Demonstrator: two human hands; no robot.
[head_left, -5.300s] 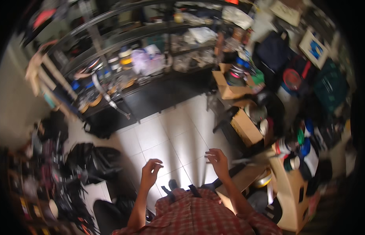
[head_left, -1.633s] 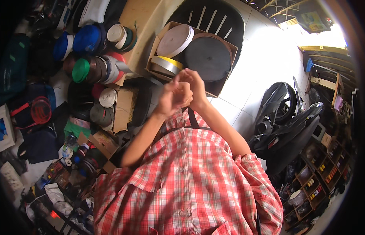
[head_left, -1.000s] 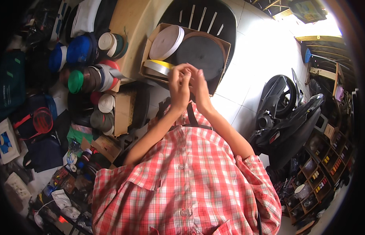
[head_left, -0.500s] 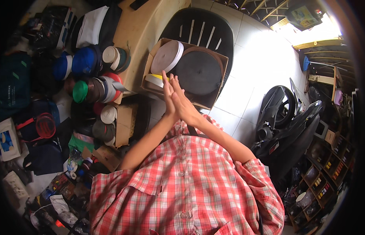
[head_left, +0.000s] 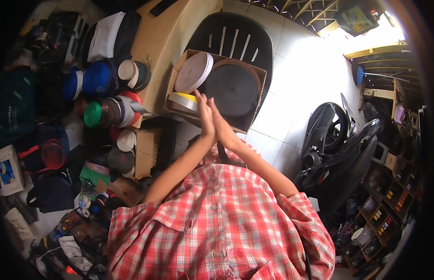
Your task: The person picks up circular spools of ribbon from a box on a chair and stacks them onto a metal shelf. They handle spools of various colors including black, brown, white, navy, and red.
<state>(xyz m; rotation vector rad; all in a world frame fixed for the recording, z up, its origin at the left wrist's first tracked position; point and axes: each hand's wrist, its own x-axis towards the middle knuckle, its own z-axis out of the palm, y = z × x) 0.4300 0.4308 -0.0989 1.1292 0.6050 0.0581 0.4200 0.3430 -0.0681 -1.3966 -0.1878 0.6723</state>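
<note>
My left hand [head_left: 206, 117] and my right hand [head_left: 220, 122] are pressed palm to palm in front of my chest, fingers straight and pointing away from me. Nothing shows between them. Just beyond the fingertips is an open cardboard box [head_left: 255, 122] resting on a black chair [head_left: 205, 33] with a slotted back. Inside the box lie a big black roll of strap [head_left: 232, 88], a white roll of tape [head_left: 193, 72] and a smaller white and yellow roll [head_left: 185, 101]. Both hands appear apart from the box, though they overlap its near edge in view.
Left of the chair is a wooden table [head_left: 156, 46]. Rolls of blue [head_left: 96, 77], green [head_left: 92, 115] and other colours are piled beside it. A motorcycle [head_left: 336, 149] stands at the right, near a shelf [head_left: 382, 219] of small coloured spools. Bags and clutter fill the lower left.
My hands have come closer together and more evenly matched, right fingers now lined up against the left. The whole view has shifted slightly.
</note>
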